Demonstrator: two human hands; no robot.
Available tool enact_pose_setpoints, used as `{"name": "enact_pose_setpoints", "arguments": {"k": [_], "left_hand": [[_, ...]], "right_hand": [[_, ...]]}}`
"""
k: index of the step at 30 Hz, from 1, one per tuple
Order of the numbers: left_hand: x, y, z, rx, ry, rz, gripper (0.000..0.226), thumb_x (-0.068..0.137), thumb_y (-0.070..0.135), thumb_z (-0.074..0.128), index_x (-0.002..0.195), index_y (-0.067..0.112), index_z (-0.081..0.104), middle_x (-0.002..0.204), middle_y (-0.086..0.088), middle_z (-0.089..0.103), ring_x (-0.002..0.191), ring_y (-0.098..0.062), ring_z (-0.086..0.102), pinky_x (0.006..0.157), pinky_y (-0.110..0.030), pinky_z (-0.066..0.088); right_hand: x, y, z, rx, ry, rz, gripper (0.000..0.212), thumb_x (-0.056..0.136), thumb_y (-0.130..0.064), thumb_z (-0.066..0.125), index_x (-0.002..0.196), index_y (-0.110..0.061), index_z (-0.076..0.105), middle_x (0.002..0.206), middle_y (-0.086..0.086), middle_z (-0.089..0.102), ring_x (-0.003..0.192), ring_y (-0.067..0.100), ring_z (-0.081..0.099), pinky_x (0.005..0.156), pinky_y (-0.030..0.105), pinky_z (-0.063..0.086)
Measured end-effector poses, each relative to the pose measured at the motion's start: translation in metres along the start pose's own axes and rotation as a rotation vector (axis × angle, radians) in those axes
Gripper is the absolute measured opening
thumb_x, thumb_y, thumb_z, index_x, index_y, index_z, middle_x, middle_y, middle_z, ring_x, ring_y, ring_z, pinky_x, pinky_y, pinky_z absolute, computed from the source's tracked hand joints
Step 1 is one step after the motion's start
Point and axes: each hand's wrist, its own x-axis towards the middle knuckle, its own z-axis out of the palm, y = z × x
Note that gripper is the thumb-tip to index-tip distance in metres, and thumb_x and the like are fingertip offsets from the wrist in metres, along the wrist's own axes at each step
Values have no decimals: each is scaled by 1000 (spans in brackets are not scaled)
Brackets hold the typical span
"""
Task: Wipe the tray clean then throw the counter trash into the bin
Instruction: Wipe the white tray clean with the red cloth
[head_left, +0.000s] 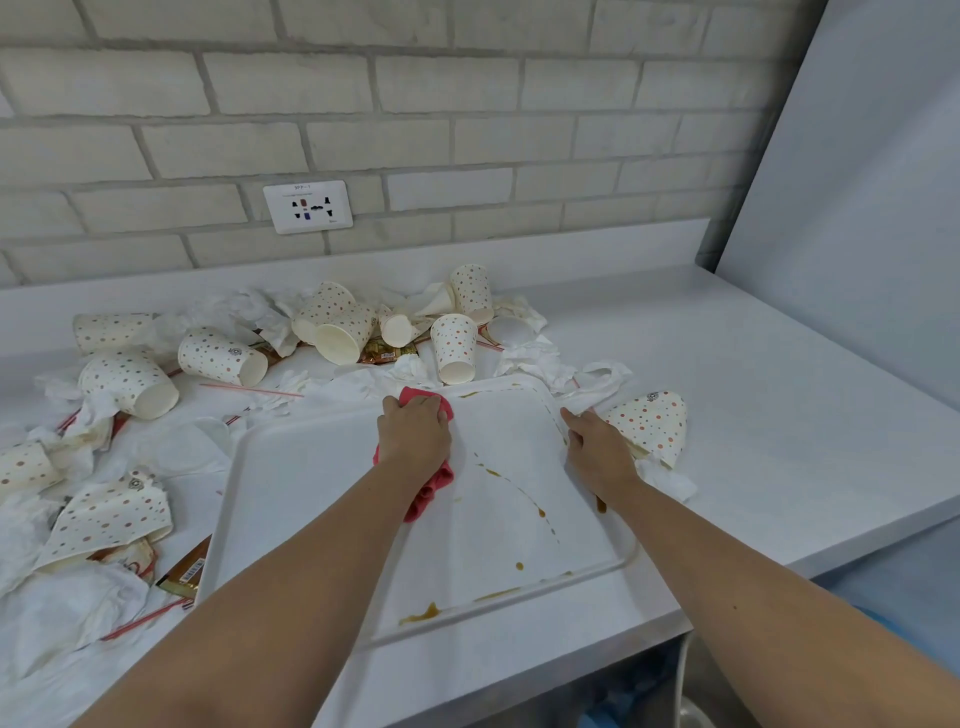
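A white tray (291, 493) lies on the counter before me, streaked with brown sauce stains (421, 614) along its near edge and right half. My left hand (414, 434) grips a crumpled red cloth (434, 488) and presses it onto the tray's far middle. My right hand (597, 452) holds the tray's right rim with curled fingers. Dotted paper cups (454, 347), crumpled napkins (530, 358), straws and sauce packets (387, 353) lie scattered behind and to the left of the tray. No bin is clearly in view.
A flattened dotted cup (652, 423) lies just right of my right hand. A wall socket (307, 206) sits on the brick wall. A grey panel (857, 208) stands at the right. The counter edge (727, 587) runs diagonally at lower right.
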Motion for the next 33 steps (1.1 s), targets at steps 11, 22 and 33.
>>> {"name": "enact_pose_setpoints", "arguments": {"k": [11,22,33], "left_hand": [[-7,-36,-4,-206,-56,254,33,93,17,44,123,21,57,110,-4,61,100,-22,40,90,-33,37],[20,18,4,76,-100,7,42,98,28,28,128,8,49,131,-10,40,117,-31,36,96,-40,37],[1,30,9,50,-186,479,40,99,27,31,137,25,44,139,8,41,114,-25,36,98,-35,33]], "right_hand": [[-4,-3,-2,47,7,38,43,98,-5,35,140,-8,42,132,14,53,128,25,45,99,26,35],[-1,1,0,25,-3,14,43,98,-7,36,139,-12,46,97,4,50,103,22,52,81,23,36],[-1,-1,-2,-32,11,6,44,98,-8,34,140,-15,44,112,11,58,107,24,54,84,30,42]]}}
